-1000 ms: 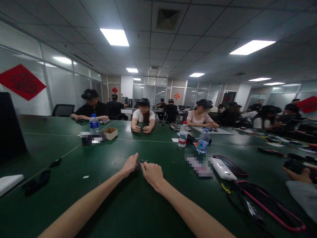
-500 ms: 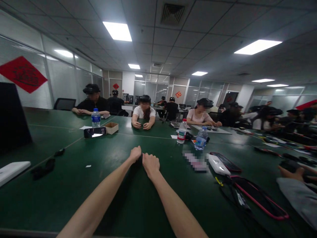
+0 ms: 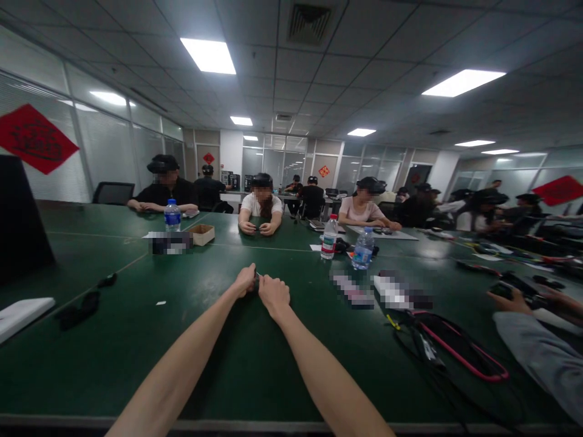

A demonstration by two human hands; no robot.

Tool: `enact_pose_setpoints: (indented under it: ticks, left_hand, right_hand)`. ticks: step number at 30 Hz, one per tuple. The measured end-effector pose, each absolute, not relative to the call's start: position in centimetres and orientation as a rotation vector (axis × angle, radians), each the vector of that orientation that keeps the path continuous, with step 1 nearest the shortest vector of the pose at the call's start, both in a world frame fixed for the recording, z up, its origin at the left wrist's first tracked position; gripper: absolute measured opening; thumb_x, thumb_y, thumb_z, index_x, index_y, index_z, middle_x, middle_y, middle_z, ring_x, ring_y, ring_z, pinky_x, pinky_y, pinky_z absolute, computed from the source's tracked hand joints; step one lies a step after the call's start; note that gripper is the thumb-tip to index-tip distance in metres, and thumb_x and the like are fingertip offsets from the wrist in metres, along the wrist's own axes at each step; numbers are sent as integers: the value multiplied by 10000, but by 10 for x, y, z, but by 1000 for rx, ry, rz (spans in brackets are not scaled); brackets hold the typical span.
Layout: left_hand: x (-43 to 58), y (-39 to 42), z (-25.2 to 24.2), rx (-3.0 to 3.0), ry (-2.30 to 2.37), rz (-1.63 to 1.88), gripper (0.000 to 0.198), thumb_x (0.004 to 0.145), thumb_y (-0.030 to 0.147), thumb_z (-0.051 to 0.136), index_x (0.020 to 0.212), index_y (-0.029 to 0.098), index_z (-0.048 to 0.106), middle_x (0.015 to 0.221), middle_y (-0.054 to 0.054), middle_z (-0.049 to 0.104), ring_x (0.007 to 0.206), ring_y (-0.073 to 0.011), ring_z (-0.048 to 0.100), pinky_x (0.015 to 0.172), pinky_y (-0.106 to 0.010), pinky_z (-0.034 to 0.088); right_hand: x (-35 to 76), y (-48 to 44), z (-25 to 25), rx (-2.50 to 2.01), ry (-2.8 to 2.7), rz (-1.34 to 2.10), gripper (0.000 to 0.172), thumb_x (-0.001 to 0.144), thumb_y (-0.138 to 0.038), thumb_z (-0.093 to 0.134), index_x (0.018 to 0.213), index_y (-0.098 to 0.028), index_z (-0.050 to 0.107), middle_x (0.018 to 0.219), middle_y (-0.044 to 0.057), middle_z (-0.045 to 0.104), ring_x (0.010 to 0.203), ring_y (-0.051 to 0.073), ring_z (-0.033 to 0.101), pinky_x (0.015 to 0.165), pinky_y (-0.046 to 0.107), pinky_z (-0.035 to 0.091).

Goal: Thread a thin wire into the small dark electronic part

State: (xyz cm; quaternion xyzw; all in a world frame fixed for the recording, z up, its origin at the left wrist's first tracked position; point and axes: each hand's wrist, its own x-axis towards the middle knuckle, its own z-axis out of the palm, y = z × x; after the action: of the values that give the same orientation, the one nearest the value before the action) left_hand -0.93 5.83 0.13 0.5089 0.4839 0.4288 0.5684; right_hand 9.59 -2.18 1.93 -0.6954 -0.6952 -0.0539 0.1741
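Though the large red diamond sign [image 3: 39, 138] at ten o'clock from the hands carries bold dark characters, blur keeps them from being read. A smaller red diamond [image 3: 208, 158] hangs at eleven o'clock, and another, the gold-marked diamond [image 3: 323, 171], at one o'clock; their marks are too tiny to make out. On the table [image 3: 218, 376], the red-capped bottle [image 3: 328, 238] at two o'clock wears a green, white and red label. The blue-capped bottle [image 3: 363, 249], just beside it, has a blue label, as does the far bottle [image 3: 172, 215] at ten o'clock; no brand is legible on any of the three.

At the centre of the dial, above the table, is a small dark object [image 3: 257, 280], mostly hidden between the hands, with a pale glint on its visible part; its full shape cannot be told. The left hand [image 3: 246, 281] is curled closed around it from the nine o'clock side, while the right hand [image 3: 274, 295] grips it from three o'clock, fingers bent and knuckles up.

A small open box [image 3: 203, 235] sits at ten o'clock, a white scrap [image 3: 161, 303] lies near nine, and a pink-edged black item [image 3: 464, 349] lies between three and four.
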Motion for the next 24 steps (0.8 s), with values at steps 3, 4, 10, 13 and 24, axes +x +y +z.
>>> enact_pose_setpoints:
  ticks: [3, 4, 10, 13, 24]
  left_hand:
    - [-15, 61, -4, 1162, 1071, 989, 427, 858, 536, 312, 599, 197, 332, 452, 80, 247, 337, -50, 200, 370, -183, 137]
    - [-17, 62, -5, 1144, 1026, 981, 437, 850, 552, 324, 593, 198, 325, 450, 83, 237, 339, -49, 194, 369, -182, 127]
    - [-31, 65, -9, 984, 757, 992, 435, 820, 570, 397, 608, 196, 330, 429, 101, 198, 338, -39, 143, 366, -169, 83]
    - [-37, 65, -9, 915, 742, 999, 419, 810, 579, 413, 663, 191, 358, 435, 112, 190, 336, -36, 144, 370, -159, 90]
    - [-40, 64, -12, 923, 700, 1012, 414, 823, 575, 416, 674, 193, 361, 452, 106, 187, 338, -37, 148, 366, -171, 77]
  right_hand:
    - [100, -20, 18, -1919, -2003, -171, 570, 955, -481, 139, 1023, -185, 621, 954, 135, 673, 853, 222, 648, 723, 329, 450]
    - [101, -19, 18, -1904, -2016, -176, 575, 953, -491, 135, 1019, -191, 621, 944, 127, 674, 846, 217, 648, 718, 321, 449]
    - [102, -21, 18, -1835, -2118, -226, 574, 949, -510, 128, 988, -223, 625, 915, 93, 679, 839, 205, 641, 725, 307, 434]
    - [102, -22, 20, -1759, -2205, -237, 579, 945, -524, 135, 974, -227, 631, 915, 85, 682, 847, 200, 638, 737, 297, 428]
    - [110, -16, 26, -1703, -2239, -194, 583, 956, -511, 128, 968, -225, 636, 926, 68, 686, 808, 157, 638, 710, 242, 427]
